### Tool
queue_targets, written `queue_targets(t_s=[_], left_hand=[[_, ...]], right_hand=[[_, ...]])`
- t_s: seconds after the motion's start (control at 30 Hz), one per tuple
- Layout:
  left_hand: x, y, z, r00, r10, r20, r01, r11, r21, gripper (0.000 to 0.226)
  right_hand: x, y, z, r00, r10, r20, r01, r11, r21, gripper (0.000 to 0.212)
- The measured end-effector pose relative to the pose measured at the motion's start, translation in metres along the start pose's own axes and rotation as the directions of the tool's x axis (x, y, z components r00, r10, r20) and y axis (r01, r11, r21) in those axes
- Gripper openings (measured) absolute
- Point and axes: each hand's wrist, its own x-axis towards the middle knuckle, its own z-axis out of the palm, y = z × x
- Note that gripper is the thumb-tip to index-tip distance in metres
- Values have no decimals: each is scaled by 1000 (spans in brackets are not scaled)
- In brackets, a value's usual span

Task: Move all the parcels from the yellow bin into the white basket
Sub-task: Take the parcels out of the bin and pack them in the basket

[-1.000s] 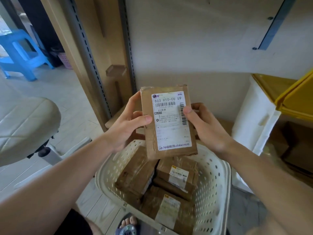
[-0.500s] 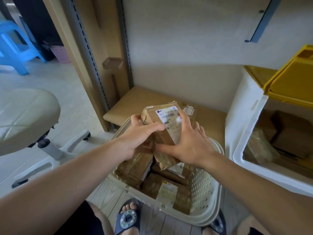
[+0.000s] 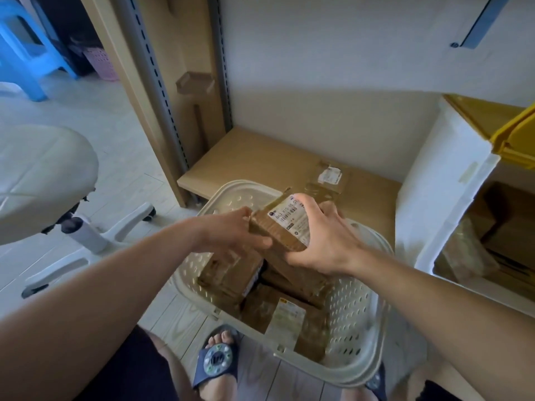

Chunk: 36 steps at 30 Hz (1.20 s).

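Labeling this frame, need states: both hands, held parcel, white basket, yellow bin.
left hand: grips the parcel's left end
right hand: grips the parcel's right side
held parcel: tilted, label up, above the basket
white basket: on the floor, several parcels inside
yellow bin: lid raised, brown parcels visible in the opening below

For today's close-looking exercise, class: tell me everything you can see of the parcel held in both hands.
The parcel is a flat brown cardboard packet with a white printed label and barcode on its upper face. It is tilted, its far end raised, above the white basket. The left hand holds its left edge; the right hand grips its right side, fingers over the label's edge.
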Motion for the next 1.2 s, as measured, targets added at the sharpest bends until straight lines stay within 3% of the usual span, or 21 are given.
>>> queue_targets(t_s=[0.1,0.13,0.23,0.33,0.47,0.53,0.6,0.73,0.83,0.93,1.07,1.2], left_hand=[[28,-27,-21,997,42,-65,-6,881,473,49],[36,-34,-22,996,65,-65,-18,830,557,45],[66,-52,-19,987,159,15,-135,782,608,63],[91,-61,-10,983,182,-3,-116,637,762,90],[104,-75,9,1000,17,3,-10,434,901,141],[103,-77,17,999,-42,-16,29,348,937,141],[103,-79,23,999,6,-40,36,290,956,135],[111,-96,20,991,116,-71,38,259,965,121],[114,-105,17,984,166,-70,23,272,962,130],[115,-111,16,983,167,-79,33,258,965,135],[113,-108,13,987,156,-44,6,234,972,132],[119,-113,10,989,145,-20,-16,239,971,132]], right_hand=[[-1,5,2,997,11,78,-10,1000,-10,112],[-2,6,4,994,29,107,-31,999,22,112],[-4,11,14,967,101,234,-136,981,138,115],[-5,16,34,917,192,351,-277,938,209,110],[-1,17,73,812,438,387,-557,780,285,119],[5,14,82,755,515,406,-650,670,359,124],[9,7,89,719,561,410,-695,568,441,122],[1,-23,117,679,691,246,-694,496,522,108],[-6,-34,135,667,728,158,-658,475,585,114],[-5,-32,138,665,730,156,-647,459,609,116],[-11,-23,135,729,668,147,-593,509,624,112],[-15,-10,100,832,526,177,-538,685,492,101]])
